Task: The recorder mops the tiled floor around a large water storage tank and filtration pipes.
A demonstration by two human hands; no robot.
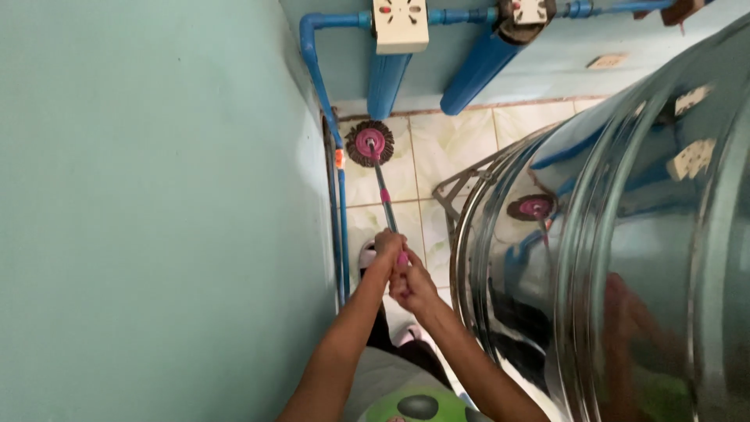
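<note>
Pale tiled floor [457,148], teal wall [156,195], steel tank [625,258].

The person's 2 forearms are bare, with no sleeves, watch or bands showing on them. The left hand [388,244] and the right hand [412,287] wear no gloves and no rings that can be made out. At the bottom edge, the person wears a grey top printed with a bright green patch that carries dark oval spots. Dark trousers and pale footwear show below.

Both hands [400,270] on mop [370,143], floor tiles [445,152].
</note>
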